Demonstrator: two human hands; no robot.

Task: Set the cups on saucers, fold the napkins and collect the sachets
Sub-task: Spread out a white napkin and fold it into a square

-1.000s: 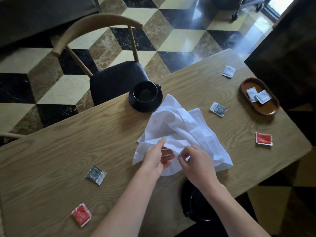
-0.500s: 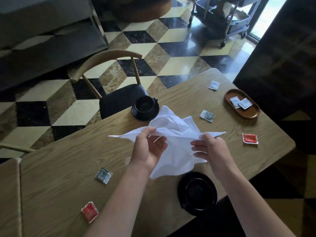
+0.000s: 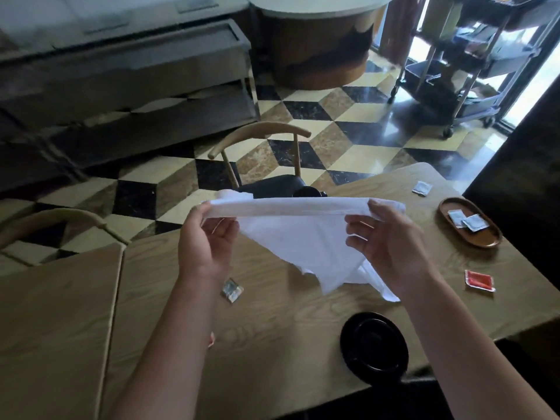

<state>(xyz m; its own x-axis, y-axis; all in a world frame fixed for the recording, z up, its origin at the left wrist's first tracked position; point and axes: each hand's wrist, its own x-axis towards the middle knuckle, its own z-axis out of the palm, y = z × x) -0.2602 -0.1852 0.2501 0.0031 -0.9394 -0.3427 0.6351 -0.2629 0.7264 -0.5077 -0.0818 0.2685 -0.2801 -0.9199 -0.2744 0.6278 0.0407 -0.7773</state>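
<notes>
Head view: both hands are raised palm-up above the bench [image 3: 272, 328], the left hand [image 3: 206, 237] and right hand [image 3: 391, 241] each pinching a top corner of the white napkin [image 3: 303, 234]. The napkin is hanging taut between them, its lower point dangling just above the bench.

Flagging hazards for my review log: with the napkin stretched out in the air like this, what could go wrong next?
1. The napkin is pinched only at its top corners by the left hand and right hand; a corner may slip.
2. Its hanging tip could brush the grey sachet when lowered.
3. The black saucer lies near the table edge, beside the right forearm, and might get knocked.
</notes>
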